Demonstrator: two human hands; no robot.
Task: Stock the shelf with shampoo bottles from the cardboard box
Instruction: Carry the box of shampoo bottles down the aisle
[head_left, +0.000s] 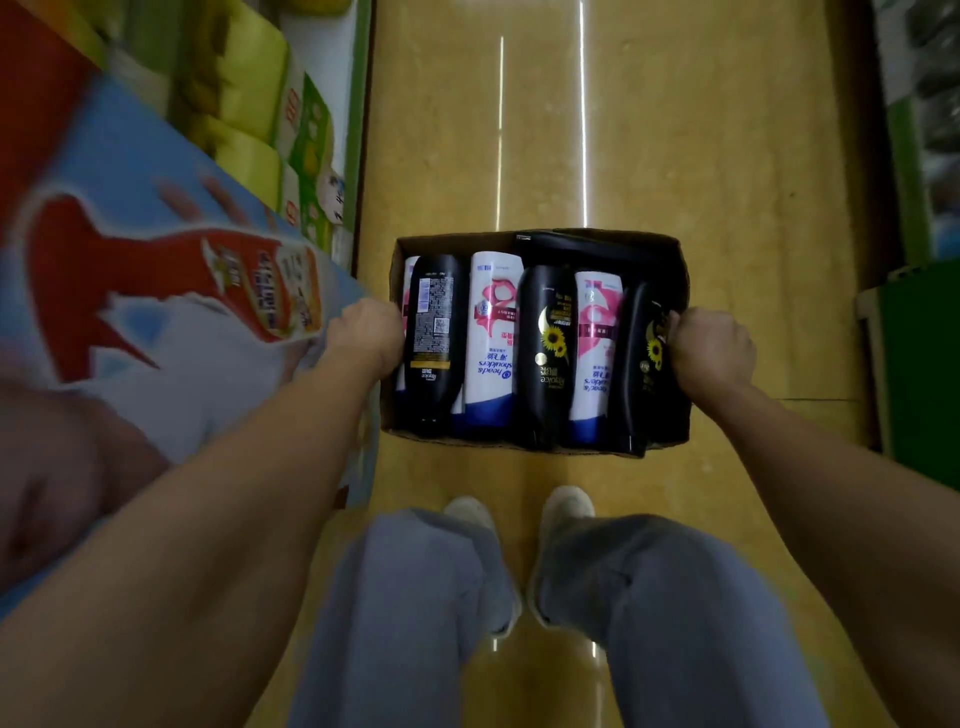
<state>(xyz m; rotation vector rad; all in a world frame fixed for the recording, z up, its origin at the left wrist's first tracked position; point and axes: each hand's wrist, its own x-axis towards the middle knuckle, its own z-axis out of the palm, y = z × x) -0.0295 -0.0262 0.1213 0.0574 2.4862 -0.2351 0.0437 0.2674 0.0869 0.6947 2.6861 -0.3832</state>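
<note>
An open cardboard box (670, 249) is held in front of me above the yellow floor, over my feet. Several shampoo bottles lie side by side in it, alternating black (435, 343) and white with pink and blue labels (491, 338). Another black bottle (550, 353) shows a sunflower. My left hand (366, 332) grips the box's left wall. My right hand (711, 353) grips the right wall, fingers curled over the rim beside a black bottle.
On the left stand large product packs: a red, blue and white one (156, 312) close by and yellow-green ones (244, 104) further on. A green shelf unit (914, 364) lines the right. The aisle floor (623, 130) runs ahead between them.
</note>
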